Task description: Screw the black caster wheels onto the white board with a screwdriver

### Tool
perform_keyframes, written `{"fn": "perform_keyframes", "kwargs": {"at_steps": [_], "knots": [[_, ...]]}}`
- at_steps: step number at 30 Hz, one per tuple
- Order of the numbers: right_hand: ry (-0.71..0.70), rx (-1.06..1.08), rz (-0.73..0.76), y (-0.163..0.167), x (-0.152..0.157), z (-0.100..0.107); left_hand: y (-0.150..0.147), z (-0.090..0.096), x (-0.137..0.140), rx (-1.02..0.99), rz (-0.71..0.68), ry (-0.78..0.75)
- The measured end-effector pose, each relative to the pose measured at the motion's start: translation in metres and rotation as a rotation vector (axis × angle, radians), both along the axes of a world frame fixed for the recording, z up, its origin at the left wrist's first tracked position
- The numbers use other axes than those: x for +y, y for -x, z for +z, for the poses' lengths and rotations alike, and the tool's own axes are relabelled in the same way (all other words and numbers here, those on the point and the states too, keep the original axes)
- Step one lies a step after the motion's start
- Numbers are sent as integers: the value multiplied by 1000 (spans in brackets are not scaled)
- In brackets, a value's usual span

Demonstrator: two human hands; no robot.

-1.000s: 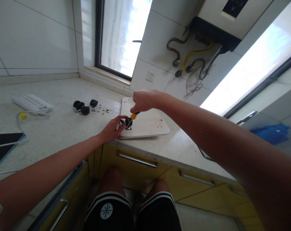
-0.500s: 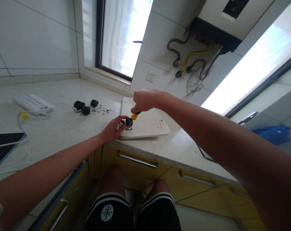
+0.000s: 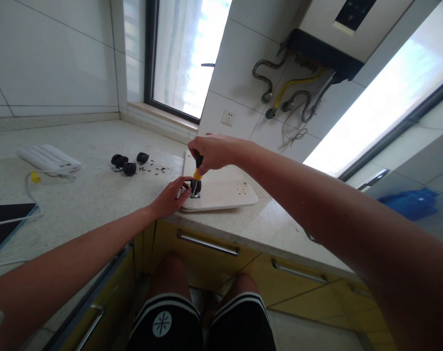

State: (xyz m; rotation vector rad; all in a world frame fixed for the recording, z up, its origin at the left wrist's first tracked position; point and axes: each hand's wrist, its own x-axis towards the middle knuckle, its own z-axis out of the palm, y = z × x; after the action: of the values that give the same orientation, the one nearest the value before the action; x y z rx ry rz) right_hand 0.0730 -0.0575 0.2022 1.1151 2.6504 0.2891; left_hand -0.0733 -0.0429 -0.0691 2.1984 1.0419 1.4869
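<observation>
My right hand [image 3: 214, 152] is closed around the black and yellow handle of a screwdriver [image 3: 197, 171]. Its shaft points down to the metal plate of a black caster wheel [image 3: 196, 186]. That caster stands on the near left corner of a white board [image 3: 225, 192], which has small holes near its corners. My left hand [image 3: 173, 196] rests at the board's left edge, with thumb and fingers pinched against the caster's side. Whether a screw sits under the screwdriver tip is too small to tell.
Several loose casters [image 3: 130, 168] and scattered small screws [image 3: 157, 170] lie on the speckled countertop [image 3: 93, 195] left of the board. Farther left are a white power bank [image 3: 49, 159] with a cable and a dark flat panel [image 3: 7, 226]. Drawer handles [image 3: 208, 242] jut out below the counter edge.
My right hand has shifted slightly left, and the screwdriver has gone from slanted to nearly upright over the caster plate. My left hand stays at the caster.
</observation>
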Motion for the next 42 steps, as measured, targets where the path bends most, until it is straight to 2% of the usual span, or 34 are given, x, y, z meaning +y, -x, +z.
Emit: {"fn": "perform_keyframes", "kwargs": {"at_steps": [5, 12, 16, 21, 26, 31, 37, 42], "knots": [[10, 38, -37, -3, 2, -1, 1, -1, 1, 22, 1, -1], [-8, 79, -164, -1, -2, 2, 0, 0, 1, 12, 9, 2], [9, 106, -161, -2, -4, 5, 0, 1, 0, 21, 11, 0], [-139, 140, -149, -4, -2, 0, 0, -1, 2, 37, 21, -11], [-26, 105, -137, -7, -2, -1, 1, -4, 4, 55, 0, -57], [-168, 151, -153, -4, -5, -4, 1, -4, 4, 62, 16, -43], [-53, 128, -139, -5, -1, -4, 0, -2, 3, 54, 6, -36], [-149, 147, -181, -4, 0, -7, 0, -1, 2, 46, 14, -17]]}}
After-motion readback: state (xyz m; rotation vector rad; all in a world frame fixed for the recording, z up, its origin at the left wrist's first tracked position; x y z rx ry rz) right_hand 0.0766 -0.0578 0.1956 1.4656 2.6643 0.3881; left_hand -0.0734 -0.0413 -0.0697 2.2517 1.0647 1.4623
